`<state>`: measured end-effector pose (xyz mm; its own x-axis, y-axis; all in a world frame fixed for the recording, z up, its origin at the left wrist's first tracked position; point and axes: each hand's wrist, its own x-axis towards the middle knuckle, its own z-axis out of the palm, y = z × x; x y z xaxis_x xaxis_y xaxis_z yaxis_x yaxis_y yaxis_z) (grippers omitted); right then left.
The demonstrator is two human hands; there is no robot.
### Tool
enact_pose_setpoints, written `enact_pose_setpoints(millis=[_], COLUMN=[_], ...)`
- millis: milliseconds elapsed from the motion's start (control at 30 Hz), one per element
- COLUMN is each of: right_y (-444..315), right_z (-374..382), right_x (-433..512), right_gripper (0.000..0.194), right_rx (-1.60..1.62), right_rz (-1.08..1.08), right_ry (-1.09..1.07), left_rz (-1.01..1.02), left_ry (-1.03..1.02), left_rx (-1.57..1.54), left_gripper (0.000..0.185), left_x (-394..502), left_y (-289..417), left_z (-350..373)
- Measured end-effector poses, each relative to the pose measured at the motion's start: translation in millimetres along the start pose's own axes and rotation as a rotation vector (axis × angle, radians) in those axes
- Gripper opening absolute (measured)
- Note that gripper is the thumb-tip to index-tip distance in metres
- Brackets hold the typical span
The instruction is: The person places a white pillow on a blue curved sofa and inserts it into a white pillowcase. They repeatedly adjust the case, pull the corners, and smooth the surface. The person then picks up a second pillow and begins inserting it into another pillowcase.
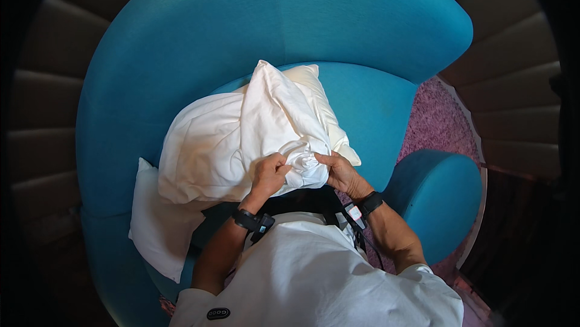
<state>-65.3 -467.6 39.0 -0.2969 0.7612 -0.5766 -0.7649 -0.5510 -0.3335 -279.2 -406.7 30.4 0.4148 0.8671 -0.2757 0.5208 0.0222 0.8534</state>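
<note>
A white pillowcase (281, 114), wrinkled and partly bunched, lies over a cream pillow (310, 75) whose right side and upper corner stick out from under it. My left hand (269, 175) pinches the cloth near its front edge, thumb against the fingers. On the other side of a gathered fold, my right hand (342, 173) grips the cloth's right edge, with the thumb on top and the fingers partly hidden beneath. More white fabric (199, 145) spreads to the left; whether it belongs to the same piece I cannot tell.
A curved blue sofa (181, 46) surrounds the pillows, its seat (362, 100) showing at right. Another white pillow (158, 227) leans at the left. A rounded blue upholstered piece (439, 204) stands at right over a pink shaggy rug (444, 114). Dark padded panels (507, 64) line the surroundings.
</note>
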Motion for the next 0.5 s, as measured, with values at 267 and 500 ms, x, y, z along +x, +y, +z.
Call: enact_pose_setpoints(millis=[267, 500], right_y=[2, 3], right_z=[7, 8], right_x=[-4, -2], right_gripper=[0.043, 0.042], right_rx=[0.058, 0.034], right_rz=[0.012, 0.003], right_ry=[-0.122, -0.066], left_rz=[0.120, 0.152], left_ry=[0.000, 0.050], left_rx=[0.142, 0.207], left_gripper=[0.010, 0.010], left_x=[-1, 1], left_y=[11, 14], left_z=[2, 5])
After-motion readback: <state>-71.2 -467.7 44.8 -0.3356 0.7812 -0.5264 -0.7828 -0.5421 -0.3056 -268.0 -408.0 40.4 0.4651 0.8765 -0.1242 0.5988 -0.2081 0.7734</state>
